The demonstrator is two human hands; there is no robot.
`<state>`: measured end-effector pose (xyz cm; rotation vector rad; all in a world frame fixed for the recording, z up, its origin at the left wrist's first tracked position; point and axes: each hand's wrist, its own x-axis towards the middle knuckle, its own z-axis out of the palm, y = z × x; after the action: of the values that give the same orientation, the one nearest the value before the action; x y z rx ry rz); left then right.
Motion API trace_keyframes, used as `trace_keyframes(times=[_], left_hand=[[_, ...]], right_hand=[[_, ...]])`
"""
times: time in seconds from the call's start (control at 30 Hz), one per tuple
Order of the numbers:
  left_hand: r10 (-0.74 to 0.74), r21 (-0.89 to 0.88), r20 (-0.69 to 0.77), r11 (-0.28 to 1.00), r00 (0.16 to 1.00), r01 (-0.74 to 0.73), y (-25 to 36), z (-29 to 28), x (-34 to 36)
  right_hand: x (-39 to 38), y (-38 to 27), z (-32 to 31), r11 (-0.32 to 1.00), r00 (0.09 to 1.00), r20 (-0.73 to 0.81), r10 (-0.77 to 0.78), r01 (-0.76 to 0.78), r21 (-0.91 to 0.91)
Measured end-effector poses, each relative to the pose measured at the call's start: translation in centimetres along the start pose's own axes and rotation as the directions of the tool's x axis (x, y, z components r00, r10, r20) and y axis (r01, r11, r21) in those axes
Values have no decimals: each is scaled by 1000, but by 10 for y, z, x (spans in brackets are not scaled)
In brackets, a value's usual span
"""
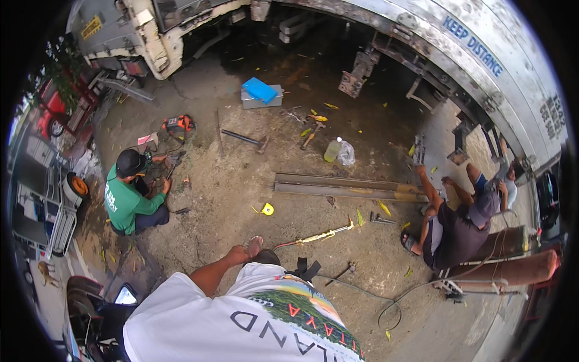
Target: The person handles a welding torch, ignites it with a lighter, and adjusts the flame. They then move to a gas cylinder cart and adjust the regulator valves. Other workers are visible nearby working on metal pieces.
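Note:
My left arm comes out of a white sleeve, and my left hand (pixel 237 255) hangs low over the concrete beside my dark-clothed leg. Its fingers are too small and unclear to read, and I see nothing plainly held. My right hand is out of sight. On the ground ahead lies a brass cutting torch (pixel 319 237), its tip toward the right. A yellow tape measure (pixel 267 209) sits just beyond my left hand, with a bit of blade out. To the right, a hammer (pixel 342 273) rests near the torch hose (pixel 362 291).
Long steel channels (pixel 338 186) lie across the middle right. Beyond are a sledgehammer (pixel 244 137), a bottle (pixel 332 149) and a grey toolbox (pixel 263 101). One person (pixel 136 199) crouches left; another (pixel 461 229) sits right near gas cylinders (pixel 512 267). Truck bodies (pixel 470 48) overhang the far side.

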<state>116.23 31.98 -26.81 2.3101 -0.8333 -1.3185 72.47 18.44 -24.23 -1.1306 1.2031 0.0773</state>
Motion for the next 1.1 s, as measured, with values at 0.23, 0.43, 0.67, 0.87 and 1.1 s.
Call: trace_keyframes(times=[0.23, 0.43, 0.67, 0.87, 1.1], left_hand=[[-69, 56, -268, 995, 961, 87, -52, 24, -43], [-38, 505, -88, 860, 995, 77, -149, 78, -94], [-392, 53, -180, 912, 902, 407, -163, 118, -116], [-363, -246, -341, 925, 867, 290, -107, 57, -92], [-25, -705, -218, 695, 976, -140, 19, -62, -50]], right_hand=[[10, -80, -47, 941, 998, 63, -10, 31, -337], [49, -111, -46, 876, 986, 144, -87, 144, -460], [62, -174, -19, 875, 982, 102, -160, 189, -445], [56, -187, 8, 903, 973, 158, -169, 217, -371], [13, -240, 49, 947, 944, 273, -186, 247, -208]])
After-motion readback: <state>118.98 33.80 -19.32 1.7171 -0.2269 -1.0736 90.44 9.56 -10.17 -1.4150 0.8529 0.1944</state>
